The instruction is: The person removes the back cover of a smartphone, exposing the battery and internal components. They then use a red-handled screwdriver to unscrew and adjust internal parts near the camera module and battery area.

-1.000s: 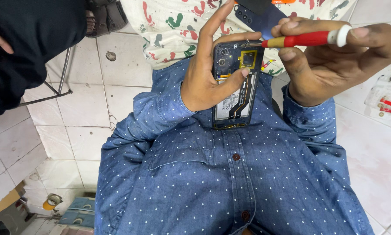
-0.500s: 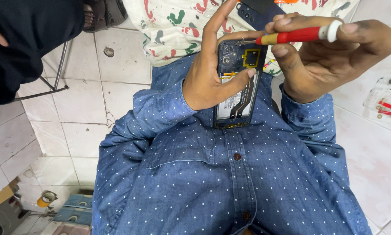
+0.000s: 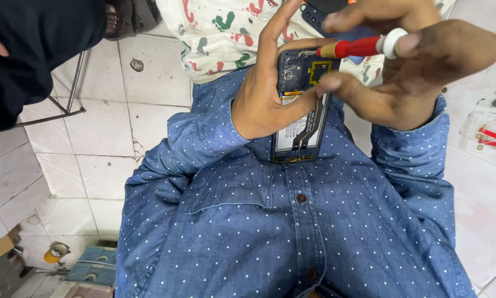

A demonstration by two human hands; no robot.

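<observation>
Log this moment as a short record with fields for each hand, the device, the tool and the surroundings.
left hand: grips an opened phone from its left side, back cover off, insides showing
right hand: holds a red-handled screwdriver, fingers wrapped around it
tool tip: at the phone's upper part, near the camera end
clothing: blue dotted shirt
surroundings: white tiled floor; patterned cloth ahead; another person's dark sleeve at upper left
</observation>
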